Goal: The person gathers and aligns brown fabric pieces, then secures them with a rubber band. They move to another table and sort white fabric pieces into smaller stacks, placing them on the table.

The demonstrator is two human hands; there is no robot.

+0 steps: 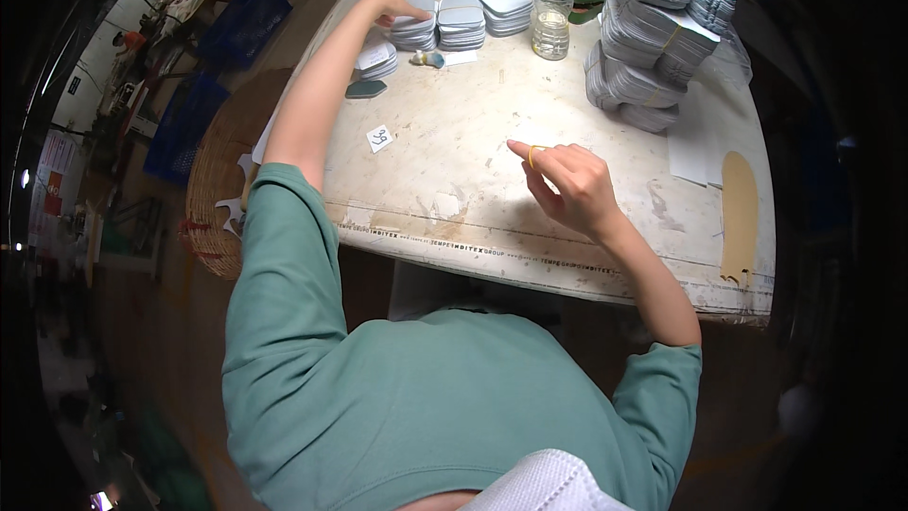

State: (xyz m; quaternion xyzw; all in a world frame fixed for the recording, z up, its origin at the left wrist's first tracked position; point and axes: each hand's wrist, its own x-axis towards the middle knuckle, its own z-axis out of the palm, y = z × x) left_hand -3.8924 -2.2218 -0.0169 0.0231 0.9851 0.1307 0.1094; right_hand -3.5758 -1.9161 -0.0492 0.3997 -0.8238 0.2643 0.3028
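Observation:
My left hand reaches to the far left of the table, fingers stretched over the top of a stack of light grey flat pieces with rounded corners. It touches that stack and lifts nothing that I can see. A second stack and a third stack stand to the right of it, and a lower stack sits under my wrist. Above the middle of the table is my right hand, its index finger and thumb apart. A yellow rubber band loops round its index finger.
A clear bottle with a yellow cap stands beyond the stacks. Tall banded bundles of grey pieces rise at the back right. A tan sole-shaped template lies at the right edge, a small paper tag at left. A wicker basket stands beside the table.

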